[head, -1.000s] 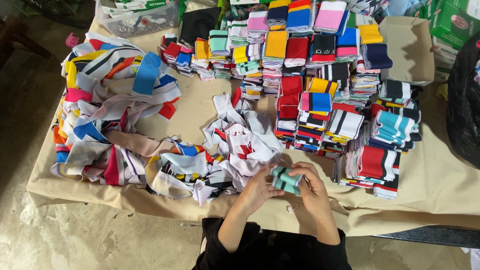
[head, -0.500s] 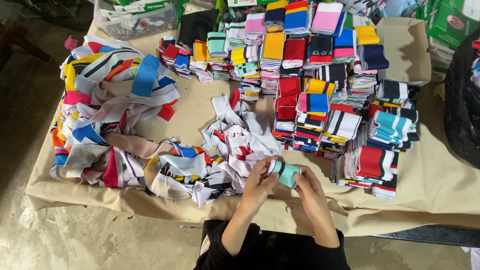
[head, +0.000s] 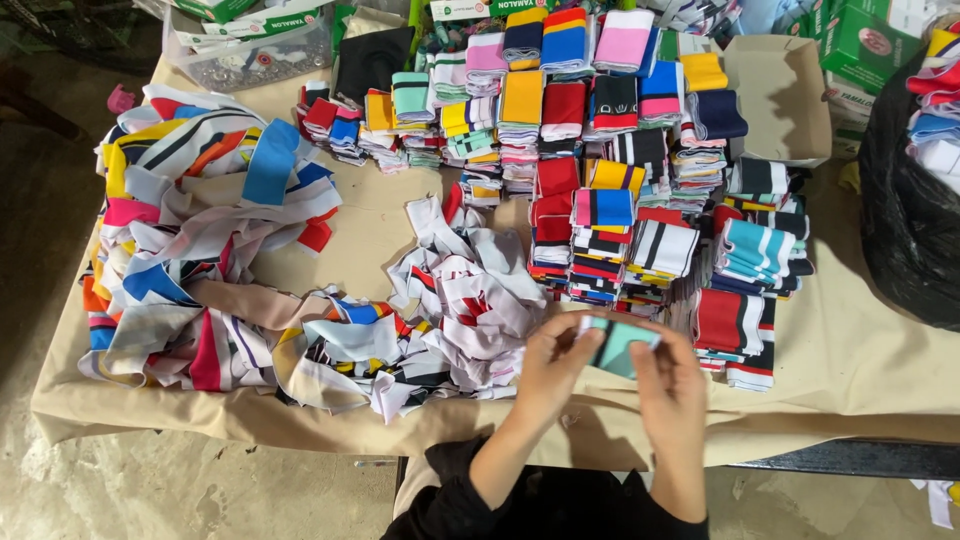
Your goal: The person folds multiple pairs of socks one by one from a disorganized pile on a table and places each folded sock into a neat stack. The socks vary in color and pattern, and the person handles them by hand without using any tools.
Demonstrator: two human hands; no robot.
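Teal fabric piece (head: 618, 345): pinched between your left hand (head: 553, 362) and right hand (head: 672, 385), lower centre, stretched flat as if for folding; folded stacks (head: 600, 130) above, loose strips (head: 200, 260) left.

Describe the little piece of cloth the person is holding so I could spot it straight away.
Start at the tan-covered table and find its near edge, in front of the folded stacks. There the left hand and right hand pinch a small teal cloth piece between them. It is the only piece lifted off the table, plain teal with a pale edge.
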